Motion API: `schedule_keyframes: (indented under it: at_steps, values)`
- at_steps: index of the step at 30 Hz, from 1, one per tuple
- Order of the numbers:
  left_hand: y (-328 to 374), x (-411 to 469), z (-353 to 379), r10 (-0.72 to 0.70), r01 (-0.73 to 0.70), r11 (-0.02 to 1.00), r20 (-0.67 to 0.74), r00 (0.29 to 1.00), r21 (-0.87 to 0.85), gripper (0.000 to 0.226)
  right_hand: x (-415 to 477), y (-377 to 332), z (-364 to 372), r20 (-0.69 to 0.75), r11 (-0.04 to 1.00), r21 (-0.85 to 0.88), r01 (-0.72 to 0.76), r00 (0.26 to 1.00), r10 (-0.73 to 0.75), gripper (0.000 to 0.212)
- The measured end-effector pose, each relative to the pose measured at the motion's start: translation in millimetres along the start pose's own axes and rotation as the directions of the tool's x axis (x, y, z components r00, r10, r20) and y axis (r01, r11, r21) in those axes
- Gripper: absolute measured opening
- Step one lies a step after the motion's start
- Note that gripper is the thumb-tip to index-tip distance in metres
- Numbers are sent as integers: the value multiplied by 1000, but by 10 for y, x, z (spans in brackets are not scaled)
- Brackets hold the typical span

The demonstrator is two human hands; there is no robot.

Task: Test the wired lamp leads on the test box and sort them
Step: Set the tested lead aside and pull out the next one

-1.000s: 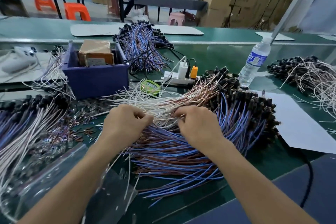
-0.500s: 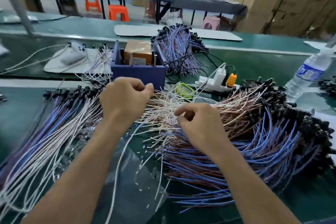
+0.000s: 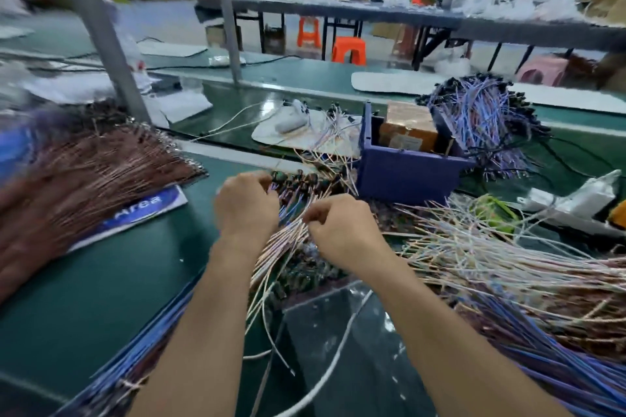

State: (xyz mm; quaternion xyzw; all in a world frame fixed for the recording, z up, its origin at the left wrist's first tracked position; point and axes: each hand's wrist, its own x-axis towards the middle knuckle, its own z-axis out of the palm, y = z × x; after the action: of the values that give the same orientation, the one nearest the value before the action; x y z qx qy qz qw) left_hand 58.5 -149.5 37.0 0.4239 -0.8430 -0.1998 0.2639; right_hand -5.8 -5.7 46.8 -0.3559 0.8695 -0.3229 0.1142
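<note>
Sprawling over the green bench (image 3: 101,281), a fan of leads (image 3: 491,264) lies right and a brown pile (image 3: 84,179) left (kept apart for sorting, probably). Between them a small bundle (image 3: 288,237) is gripped by the left hand (image 3: 247,206) near its black ends and pinched mid-wire by the right hand (image 3: 342,227), likely to keep it aligned. Half a second ago the hands were wider apart, that pile unseen.

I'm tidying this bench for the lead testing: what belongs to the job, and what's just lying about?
Job: left hand, right hand, both holding the lead bundle; loose lead pile; brown lead pile.
Lying about: blue bin with cardboard box, orange stool, plastic sheet.
</note>
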Motion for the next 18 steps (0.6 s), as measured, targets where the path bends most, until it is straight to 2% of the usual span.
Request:
schedule_keyframes:
  at_steps: [4, 9, 14, 18]
  values:
    - [-102, 39, 114, -44, 36, 990, 56, 997, 137, 18, 94, 0, 99, 4, 1000, 24, -18, 1000, 18, 22]
    - [-170, 102, 170, -141, 132, 984, 70, 987, 117, 11, 68, 72, 164, -12, 986, 162, -44, 999, 47, 22]
    - [-161, 71, 149, -142, 148, 986, -76, 987, 72, 16, -55, 142, 130, -60, 962, 267, -50, 996, 69, 25]
    - [-78, -6, 96, -38, 35, 999, -249, 968, -15, 16, -143, 182, 76, -92, 933, 358, -23, 994, 60, 27]
